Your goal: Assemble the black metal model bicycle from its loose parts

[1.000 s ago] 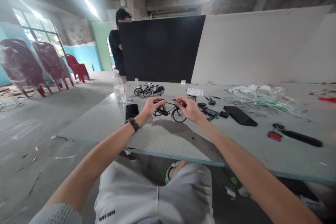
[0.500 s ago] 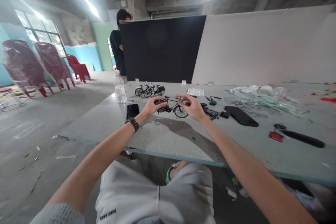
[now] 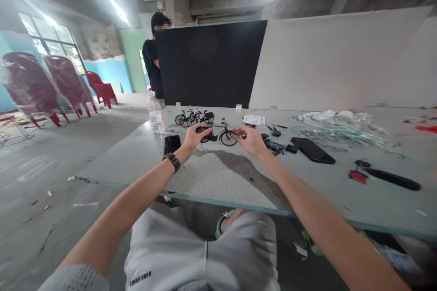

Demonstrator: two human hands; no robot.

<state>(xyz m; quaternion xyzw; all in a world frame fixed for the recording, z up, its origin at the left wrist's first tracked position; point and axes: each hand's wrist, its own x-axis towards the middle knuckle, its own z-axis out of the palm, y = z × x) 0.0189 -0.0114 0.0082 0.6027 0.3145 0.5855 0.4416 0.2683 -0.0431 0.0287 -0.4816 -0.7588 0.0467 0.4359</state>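
At the far left of the work area, a plastic water bottle (image 3: 156,117) and a smartphone (image 3: 172,144) sit on the tabletop (image 3: 218,177). Your left hand (image 3: 195,138) is closed around the rear of a black model bicycle (image 3: 215,135), mid-frame, while your right hand (image 3: 247,140) pinches its front end. Farther right lies a larger black phone (image 3: 313,150).

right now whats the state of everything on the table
miniature black bicycle, upright, held in both hands
left hand, gripping one end
right hand, pinching the other end
two miniature bicycles, standing side by side
plastic water bottle, upright, capped
black smartphone, lying flat, screen dark
larger black phone, lying flat
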